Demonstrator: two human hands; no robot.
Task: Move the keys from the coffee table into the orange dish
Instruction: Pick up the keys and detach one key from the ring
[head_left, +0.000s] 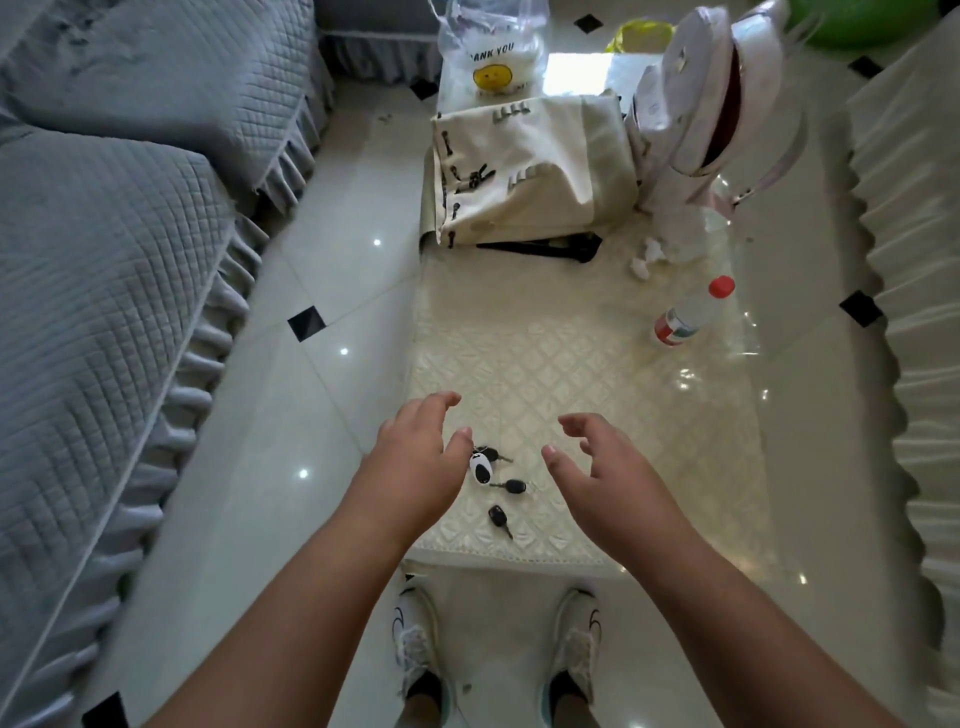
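Three black keys (500, 486) plus one white fob (480, 467) lay on worktop (571, 364); left hand (415, 457) and right hand (608, 462) flanked keys, both grips spread, empty.

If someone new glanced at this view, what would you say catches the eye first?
Two bare hands, the left hand and right hand, reach open over the keys scattered at the near end of the coffee table. Further back stand a red-capped bottle at the right and a cream bag at the far end. No orange dish is in view.
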